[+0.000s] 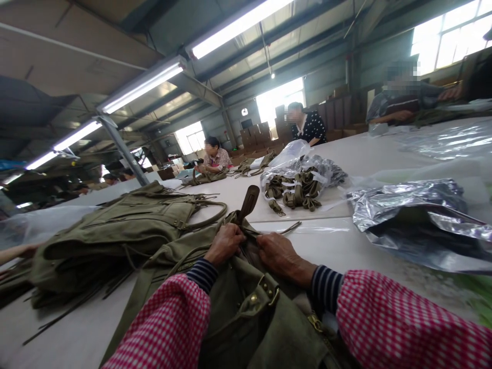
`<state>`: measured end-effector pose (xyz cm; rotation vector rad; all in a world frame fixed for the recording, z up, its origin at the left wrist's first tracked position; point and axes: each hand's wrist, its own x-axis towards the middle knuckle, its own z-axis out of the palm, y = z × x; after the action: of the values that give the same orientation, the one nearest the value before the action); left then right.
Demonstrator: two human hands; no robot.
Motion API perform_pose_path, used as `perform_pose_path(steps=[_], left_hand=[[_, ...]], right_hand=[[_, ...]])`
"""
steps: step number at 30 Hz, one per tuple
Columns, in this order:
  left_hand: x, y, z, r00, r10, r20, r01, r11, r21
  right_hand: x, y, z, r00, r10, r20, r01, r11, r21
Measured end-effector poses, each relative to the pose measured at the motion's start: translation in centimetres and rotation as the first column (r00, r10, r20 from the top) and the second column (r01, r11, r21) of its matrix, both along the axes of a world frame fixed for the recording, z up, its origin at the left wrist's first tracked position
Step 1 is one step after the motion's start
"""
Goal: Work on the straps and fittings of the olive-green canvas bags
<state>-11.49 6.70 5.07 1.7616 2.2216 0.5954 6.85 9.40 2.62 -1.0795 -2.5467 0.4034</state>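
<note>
An olive-green canvas bag (249,312) with brass fittings lies in front of me on the white table (338,241). My left hand (225,243) is closed on the bag's fabric near its far edge. My right hand (279,252) grips the same edge just beside it, fingers curled. A brown leather tab (249,201) sticks up from the bag just beyond my hands. Both arms wear red-and-white checked sleeve covers over striped cuffs.
A stack of olive bags (126,230) lies at left. A clear plastic bag of olive straps (302,182) sits beyond, shiny plastic packaging (415,215) at right. Several other people sit along the far side. Another person's hand (23,251) shows at the far left.
</note>
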Motion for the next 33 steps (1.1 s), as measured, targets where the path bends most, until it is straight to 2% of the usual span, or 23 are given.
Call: perform_pose_path(steps=[11,19,33], left_hand=[[0.2,-0.5,-0.5,0.996,-0.034,-0.081,0.038,0.998,0.054],[-0.1,-1.0,-0.4,0.997,-0.076,-0.001,0.076,0.996,0.051],[0.3,-0.8,-0.5,0.999,-0.024,0.048,0.022,0.998,0.056]], right_hand=[[-0.9,-0.1,0.6,0.997,0.007,0.073,-0.004,0.999,-0.036],[-0.9,0.1,0.1,0.997,-0.004,0.080,0.002,1.000,0.019],[-1.2,0.4,-0.4,0.998,-0.002,0.065,0.000,1.000,0.024]])
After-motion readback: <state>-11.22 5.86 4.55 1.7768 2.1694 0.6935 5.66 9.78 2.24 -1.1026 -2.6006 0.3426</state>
